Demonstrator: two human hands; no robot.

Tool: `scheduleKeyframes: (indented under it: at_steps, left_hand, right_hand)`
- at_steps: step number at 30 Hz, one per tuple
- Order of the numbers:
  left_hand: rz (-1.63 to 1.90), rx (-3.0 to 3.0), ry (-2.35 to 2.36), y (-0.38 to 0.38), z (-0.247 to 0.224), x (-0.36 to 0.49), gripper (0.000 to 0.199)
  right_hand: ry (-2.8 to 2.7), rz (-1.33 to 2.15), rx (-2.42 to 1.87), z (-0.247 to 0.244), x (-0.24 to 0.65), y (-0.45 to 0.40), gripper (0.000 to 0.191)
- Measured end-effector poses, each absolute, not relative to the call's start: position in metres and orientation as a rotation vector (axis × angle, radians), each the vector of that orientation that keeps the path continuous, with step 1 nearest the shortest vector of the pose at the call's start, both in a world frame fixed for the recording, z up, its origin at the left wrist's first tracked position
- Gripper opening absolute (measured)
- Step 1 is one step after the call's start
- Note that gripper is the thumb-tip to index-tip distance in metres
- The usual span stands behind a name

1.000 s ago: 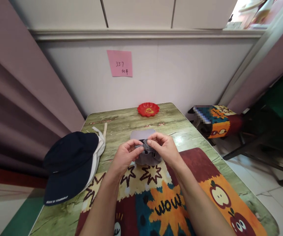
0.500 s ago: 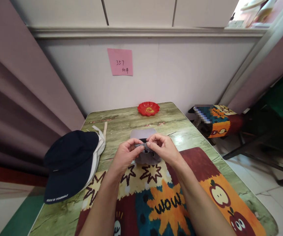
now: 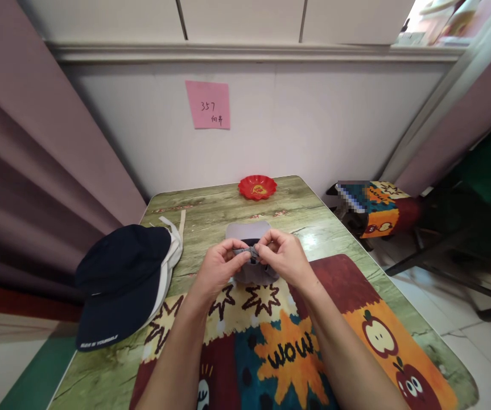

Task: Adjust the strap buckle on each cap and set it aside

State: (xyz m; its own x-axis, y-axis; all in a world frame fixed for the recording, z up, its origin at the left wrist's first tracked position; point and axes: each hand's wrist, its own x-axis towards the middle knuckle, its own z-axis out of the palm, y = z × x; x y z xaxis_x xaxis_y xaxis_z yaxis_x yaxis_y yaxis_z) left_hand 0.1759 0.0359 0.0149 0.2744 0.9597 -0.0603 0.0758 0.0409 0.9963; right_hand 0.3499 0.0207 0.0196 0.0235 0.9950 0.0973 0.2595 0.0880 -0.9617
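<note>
A grey cap (image 3: 257, 277) rests at the middle of the table, its brim towards the wall, partly covered by my fingers. My left hand (image 3: 223, 261) pinches the cap's back strap from the left, thumb and forefinger closed. From the right, my right hand (image 3: 283, 255) grips the same strap with its fingertips close to the left ones. Whether the strap is fastened there is too small to tell. On the left lies a dark navy cap (image 3: 121, 279) stacked over a white hat (image 3: 172, 256) with loose ties.
A red scalloped dish (image 3: 257, 188) stands near the table's far edge. Under my forearms spreads a colourful mat (image 3: 339, 285). A pink note (image 3: 208, 105) is stuck on the wall. To the right, beyond the table, is a stool with a patterned cover (image 3: 384, 210).
My hands stay at the strap with only slight finger movement, and a little more of the cap's dark opening shows. The view has tilted very slightly.
</note>
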Motion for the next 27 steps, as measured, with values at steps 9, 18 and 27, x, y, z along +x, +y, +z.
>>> scheduleKeyframes:
  at_steps: [9, 18, 27]
  left_hand:
    - [0.924, 1.391, 1.072, 0.035, 0.015, 0.176, 0.033]
    - [0.865, 1.446, 1.066, 0.036, 0.015, 0.175, 0.032]
    - [0.889, 1.421, 0.977, 0.032, 0.015, 0.176, 0.029]
  right_hand:
    - [-1.564, 0.905, -1.282, 0.021, 0.355, 0.021, 0.013]
    - [-1.528, 1.067, -1.229, 0.020, 0.362, 0.022, 0.015]
    - [-1.466, 1.112, -1.180, 0.021, 0.362, 0.021, 0.018]
